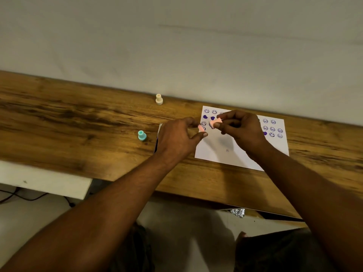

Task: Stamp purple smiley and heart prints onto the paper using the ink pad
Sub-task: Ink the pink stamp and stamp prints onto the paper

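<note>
A white paper (222,152) lies on the wooden table (78,122), printed with purple smileys and hearts along its far part. Above its left side, my right hand (241,130) pinches a small pink stamp (215,121) between thumb and fingers. My left hand (178,138) hovers just left of it with a small pink piece (201,128), perhaps the stamp's cap, at its fingertips. The ink pad (159,128) is mostly hidden under my left hand; only its edge shows.
A teal stamp (142,135) stands on the table left of my left hand. A cream stamp (159,99) stands near the table's far edge by the wall. The near table edge runs below my forearms.
</note>
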`<action>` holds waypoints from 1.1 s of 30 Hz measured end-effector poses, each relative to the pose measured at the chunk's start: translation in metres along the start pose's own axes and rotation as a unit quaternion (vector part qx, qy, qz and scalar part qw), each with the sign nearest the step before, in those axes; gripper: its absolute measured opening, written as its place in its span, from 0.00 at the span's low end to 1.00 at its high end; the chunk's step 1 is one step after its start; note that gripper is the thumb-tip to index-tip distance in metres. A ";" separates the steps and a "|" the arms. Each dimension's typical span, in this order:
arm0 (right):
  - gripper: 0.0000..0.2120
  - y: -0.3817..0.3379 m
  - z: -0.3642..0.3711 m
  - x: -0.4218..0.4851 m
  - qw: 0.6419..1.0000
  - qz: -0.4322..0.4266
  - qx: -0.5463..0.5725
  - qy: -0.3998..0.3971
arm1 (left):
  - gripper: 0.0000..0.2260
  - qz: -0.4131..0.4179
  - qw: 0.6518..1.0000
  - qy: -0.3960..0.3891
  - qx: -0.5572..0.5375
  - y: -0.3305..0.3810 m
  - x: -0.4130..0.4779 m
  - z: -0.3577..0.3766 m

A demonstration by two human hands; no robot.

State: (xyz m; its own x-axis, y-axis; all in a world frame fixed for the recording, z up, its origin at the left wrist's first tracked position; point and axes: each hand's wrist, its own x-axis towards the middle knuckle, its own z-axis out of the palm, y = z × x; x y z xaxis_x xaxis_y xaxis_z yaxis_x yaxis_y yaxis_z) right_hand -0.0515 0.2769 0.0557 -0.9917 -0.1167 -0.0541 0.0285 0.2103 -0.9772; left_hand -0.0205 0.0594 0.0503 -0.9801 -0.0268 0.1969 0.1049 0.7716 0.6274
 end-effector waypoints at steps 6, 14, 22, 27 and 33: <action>0.10 -0.006 0.015 -0.002 1.000 -0.018 -0.004 -0.025 | 0.19 -0.007 0.999 0.012 -0.031 0.002 0.001 -0.004; 0.10 -0.009 0.021 -0.003 0.999 -0.024 -0.014 -0.035 | 0.20 -0.004 1.000 -0.008 -0.019 0.002 0.001 -0.010; 0.10 -0.008 0.023 -0.004 0.998 -0.035 -0.016 -0.045 | 0.19 0.013 1.000 -0.015 -0.009 0.003 0.001 -0.013; 0.10 -0.005 0.027 -0.004 0.999 -0.030 0.005 -0.037 | 0.18 0.012 1.000 -0.012 -0.006 0.003 0.001 -0.015; 0.09 -0.006 0.042 -0.001 0.997 0.021 0.069 -0.002 | 0.14 0.027 0.999 0.032 0.022 -0.001 -0.002 -0.017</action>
State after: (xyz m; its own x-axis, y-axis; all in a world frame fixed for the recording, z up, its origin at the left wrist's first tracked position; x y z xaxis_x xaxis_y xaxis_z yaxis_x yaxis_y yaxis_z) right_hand -0.0452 0.2349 0.0532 -0.9888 -0.1139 -0.0962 0.0874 0.0794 -0.9930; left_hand -0.0160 0.0483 0.0622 -0.9604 -0.0237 0.2775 0.1480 0.8007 0.5805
